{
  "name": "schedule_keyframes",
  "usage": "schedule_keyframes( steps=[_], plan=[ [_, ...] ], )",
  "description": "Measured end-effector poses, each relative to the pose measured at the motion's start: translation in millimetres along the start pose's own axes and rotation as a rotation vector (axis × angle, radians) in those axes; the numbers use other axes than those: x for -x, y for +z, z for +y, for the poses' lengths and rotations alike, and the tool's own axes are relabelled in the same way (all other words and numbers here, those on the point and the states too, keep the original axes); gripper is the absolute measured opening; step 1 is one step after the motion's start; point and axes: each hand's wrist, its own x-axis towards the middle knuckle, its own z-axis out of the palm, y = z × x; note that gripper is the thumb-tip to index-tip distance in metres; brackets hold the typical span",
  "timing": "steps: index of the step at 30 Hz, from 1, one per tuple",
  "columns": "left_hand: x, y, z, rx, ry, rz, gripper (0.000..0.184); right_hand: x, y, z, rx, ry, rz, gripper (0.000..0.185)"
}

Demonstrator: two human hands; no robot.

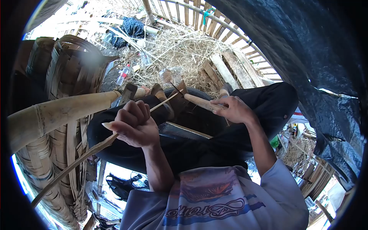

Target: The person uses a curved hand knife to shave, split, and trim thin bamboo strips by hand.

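My left hand (134, 124) is closed around a long thin strip of bamboo (76, 163), which runs from the lower left up past my fist to a pale tip near the middle. My right hand (234, 109) grips the wooden handle (199, 101) of a tool. Its thin dark blade (176, 89) points up and left, close to the strip's tip; whether they touch is unclear. Below both lies a dark round container (195, 115) between my legs.
A thick bamboo pole (65, 111) juts in from the left beside woven baskets (73, 73). Straw (184, 53), a plastic bottle (123, 74) and wooden planks (234, 69) lie ahead. A slatted fence (191, 15) stands behind, and dark sheeting (299, 46) hangs on the right.
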Motion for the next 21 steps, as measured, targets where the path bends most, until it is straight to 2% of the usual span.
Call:
schedule_keyframes(
  steps=[3,6,9,11,14,18,20,21],
  plan=[
    [0,-1,2,-0.014,0.004,0.047,0.053,15,-3,-16,0.07,-0.068,-0.005,0.039],
    [0,1,-1,-0.019,0.01,0.13,0.053,8,9,-5,-0.04,-0.115,0.052,0.038],
    [0,0,-1,-0.026,0.026,0.111,0.054,-12,28,16,0.07,-0.083,0.125,0.042],
    [1,0,-1,-0.013,0.029,0.103,0.053,1,14,3,0.005,0.037,0.028,0.041],
    [2,1,1,0.009,0.024,0.078,0.052,20,-3,-12,-0.034,0.027,-0.039,0.041],
    [4,3,-1,-0.01,0.004,0.113,0.053,-5,29,15,-0.044,-0.028,0.025,0.042],
    [4,6,0,-0.017,0.001,0.129,0.054,-15,36,14,0.164,0.111,-0.002,0.041],
    [3,5,1,-0.044,-0.006,0.152,0.054,-14,35,16,0.165,0.106,0.0,0.041]
  ],
)
